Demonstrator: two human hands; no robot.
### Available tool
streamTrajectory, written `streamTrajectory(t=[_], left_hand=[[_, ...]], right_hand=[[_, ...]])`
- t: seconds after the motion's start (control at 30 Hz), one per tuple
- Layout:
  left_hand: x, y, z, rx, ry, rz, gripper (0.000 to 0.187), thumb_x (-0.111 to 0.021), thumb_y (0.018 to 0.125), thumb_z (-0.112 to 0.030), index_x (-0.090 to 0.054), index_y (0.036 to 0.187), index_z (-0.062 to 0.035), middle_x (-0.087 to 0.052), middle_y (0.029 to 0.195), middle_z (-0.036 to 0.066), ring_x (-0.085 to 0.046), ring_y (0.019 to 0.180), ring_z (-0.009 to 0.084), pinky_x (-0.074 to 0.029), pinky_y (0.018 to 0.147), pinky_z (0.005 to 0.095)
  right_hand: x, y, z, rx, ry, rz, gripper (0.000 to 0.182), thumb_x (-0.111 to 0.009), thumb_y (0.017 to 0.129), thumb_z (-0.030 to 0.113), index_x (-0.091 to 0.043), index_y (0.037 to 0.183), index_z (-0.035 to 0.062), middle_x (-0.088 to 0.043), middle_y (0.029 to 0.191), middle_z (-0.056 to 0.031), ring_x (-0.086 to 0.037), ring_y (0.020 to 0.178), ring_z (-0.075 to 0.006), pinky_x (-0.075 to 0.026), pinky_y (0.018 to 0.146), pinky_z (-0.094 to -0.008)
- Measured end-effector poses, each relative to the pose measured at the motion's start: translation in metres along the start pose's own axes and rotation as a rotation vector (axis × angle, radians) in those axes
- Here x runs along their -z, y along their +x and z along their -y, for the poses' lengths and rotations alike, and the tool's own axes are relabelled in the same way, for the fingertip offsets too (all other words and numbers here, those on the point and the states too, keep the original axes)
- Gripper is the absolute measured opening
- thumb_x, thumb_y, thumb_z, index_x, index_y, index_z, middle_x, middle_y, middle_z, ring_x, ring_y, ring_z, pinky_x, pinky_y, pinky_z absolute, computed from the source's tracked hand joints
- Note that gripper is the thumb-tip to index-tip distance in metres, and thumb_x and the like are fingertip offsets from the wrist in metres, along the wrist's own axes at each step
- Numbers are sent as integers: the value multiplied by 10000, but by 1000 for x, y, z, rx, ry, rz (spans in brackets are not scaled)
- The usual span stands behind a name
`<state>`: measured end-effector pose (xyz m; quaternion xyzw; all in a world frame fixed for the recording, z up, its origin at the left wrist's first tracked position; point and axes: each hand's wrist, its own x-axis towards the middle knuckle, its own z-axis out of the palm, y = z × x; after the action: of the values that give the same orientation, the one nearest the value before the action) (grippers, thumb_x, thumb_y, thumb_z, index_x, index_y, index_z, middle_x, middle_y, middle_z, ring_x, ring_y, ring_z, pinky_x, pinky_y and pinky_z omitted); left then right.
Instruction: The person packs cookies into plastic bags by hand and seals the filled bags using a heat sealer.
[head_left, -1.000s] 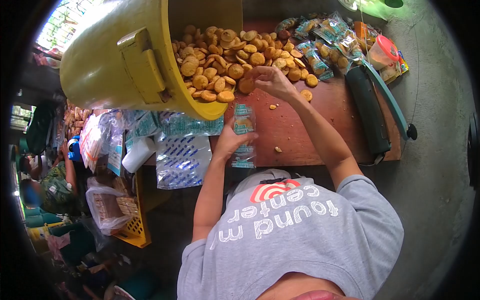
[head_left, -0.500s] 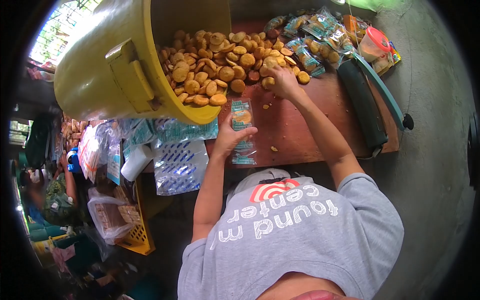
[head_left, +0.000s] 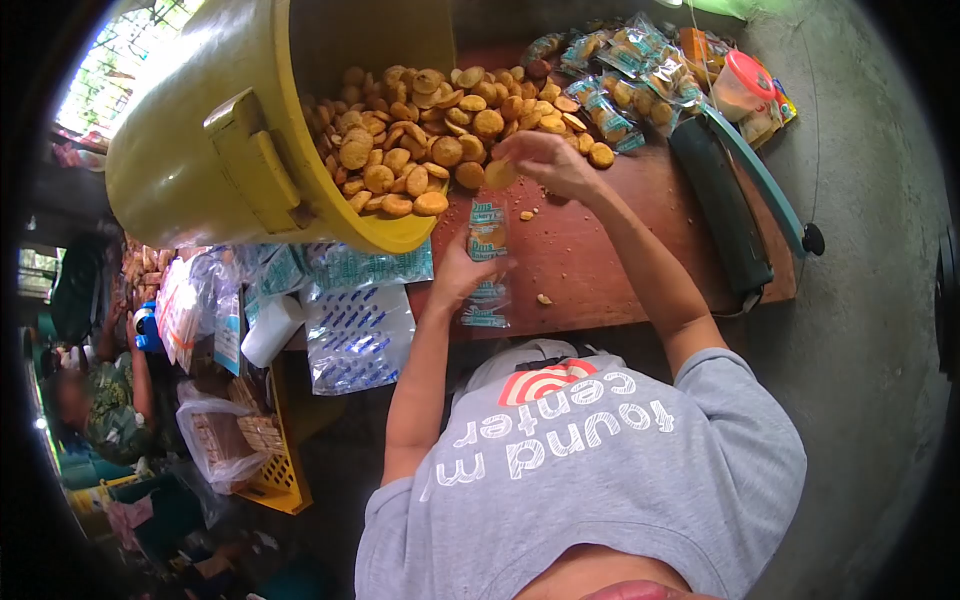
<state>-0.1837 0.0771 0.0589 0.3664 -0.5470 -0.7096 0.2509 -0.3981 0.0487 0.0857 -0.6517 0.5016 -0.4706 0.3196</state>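
My left hand grips a clear plastic packet with teal print, held upright over the red-brown table. A round biscuit shows through the film inside it. Just above the packet's top end, my right hand pinches another round golden biscuit between thumb and fingers. Behind both hands lies a heap of the same biscuits, spilling from a yellow tub that rests on its side. Crumbs are scattered on the table near my right wrist.
Filled packets are piled at the back right, beside a tub with a red lid. A long-armed sealer stands along the right edge. Flat printed wrappers hang over the front edge. Another person is at far left, near a yellow crate.
My right hand has drawn a biscuit out of the heap and brought it left, to the packet's upper end. My left hand stays nearly in place with the packet.
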Motion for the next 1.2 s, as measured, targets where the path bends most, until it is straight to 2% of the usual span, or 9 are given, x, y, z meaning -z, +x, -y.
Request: streamTrajectory(t=[0.2, 0.33, 0.47, 0.63, 0.7, 0.83, 0.93, 1.1, 1.2], left_hand=[[2, 8, 2, -25, 25, -2, 418, -734, 682, -80, -498, 1026, -50, -569, 788, 17, -548, 631, 103, -449, 559, 237], [6, 4, 0, 130, -272, 62, 359, -707, 739, -141, -503, 1022, -57, -575, 834, 20, -576, 694, 118, -484, 618, 262], [7, 3, 6, 198, -536, 117, 328, -684, 769, -154, -500, 1024, -62, -583, 842, 29, -587, 699, 130, -504, 632, 276], [7, -1, 0, 187, -448, 197, 361, -652, 788, -128, -470, 1090, -50, -588, 866, 58, -621, 717, 179, -510, 632, 265], [6, 1, 4, 145, -397, 204, 385, -665, 775, -117, -464, 1097, -49, -590, 872, 63, -621, 721, 178, -507, 639, 264], [2, 3, 1, 91, -259, 183, 457, -713, 718, -91, -457, 1093, -45, -589, 877, 62, -614, 717, 167, -503, 642, 265], [0, 3, -5, 80, -152, 128, 481, -737, 681, -79, -462, 1075, -51, -585, 857, 51, -598, 701, 149, -492, 630, 260], [-1, 11, -10, 81, -82, 128, 446, -743, 654, -54, -486, 1019, -61, -578, 822, 39, -580, 683, 138, -473, 603, 251], [-3, 17, -9, 13, -155, 166, 373, -715, 692, -61, -500, 996, -62, -577, 817, 33, -572, 678, 131, -462, 592, 245]], right_hand=[[-19, -9, 26, -304, -3, 369, 234, -609, 809, 235, -584, 887, 16, -571, 718, -50, -519, 667, -111, -436, 613, -288], [-29, -17, 5, 32, -147, 362, 285, -631, 800, 285, -577, 811, 5, -590, 715, -50, -495, 645, -130, -428, 607, -310], [-33, -15, 8, -130, 60, 389, 241, -639, 795, 237, -598, 841, 5, -618, 748, -68, -537, 676, -138, -450, 628, -307], [-3, 19, -38, 38, -767, -446, 229, -632, 733, 157, -633, 959, 124, -619, 987, -70, -567, 881, -240, -414, 750, -397], [8, 20, -50, -114, -1034, -413, 253, -610, 749, 192, -615, 996, 142, -601, 1011, -64, -527, 945, -252, -358, 786, -416], [20, 23, -30, -91, -832, -263, 214, -640, 742, 155, -636, 955, 138, -613, 969, -64, -562, 899, -221, -405, 778, -385], [20, 25, 5, -299, -74, -117, 204, -713, 679, 70, -657, 875, 85, -635, 880, -22, -594, 814, -130, -472, 751, -267], [4, 5, 29, -90, -4, 257, 228, -653, 748, 58, -631, 972, 26, -638, 881, -16, -579, 826, -86, -470, 717, -246], [-3, -1, 32, -403, -57, 411, 362, -633, 795, 362, -637, 925, 24, -642, 851, -66, -586, 787, -134, -474, 689, -292]])
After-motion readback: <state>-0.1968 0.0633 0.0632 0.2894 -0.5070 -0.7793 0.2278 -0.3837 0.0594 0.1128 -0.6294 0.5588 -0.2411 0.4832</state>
